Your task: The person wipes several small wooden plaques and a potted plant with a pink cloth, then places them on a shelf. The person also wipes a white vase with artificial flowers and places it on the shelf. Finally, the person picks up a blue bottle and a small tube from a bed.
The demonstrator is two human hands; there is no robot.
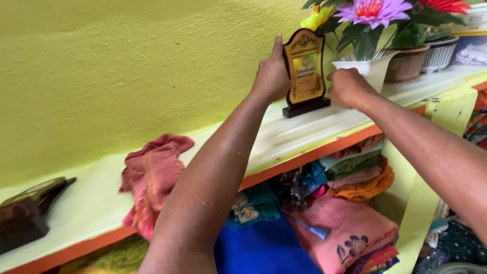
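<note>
Trophy plaque (304, 71), a dark shield-shaped one with a gold face, stands upright on its base at upper centre of the frame, on the long pale shelf (284, 137), steadied from both sides so it cannot tip. Folded clothes (350, 213) fill the compartment under the shelf at lower right. A crumpled red cloth (152, 177) lies on the shelf at left. The white pot (373, 68) beside the plaque holds artificial flowers (373, 12). Left hand (270, 76) presses flat against the plaque's edge; right hand (347, 87) is curled shut beside it, and whether it pinches the plaque I cannot tell.
</note>
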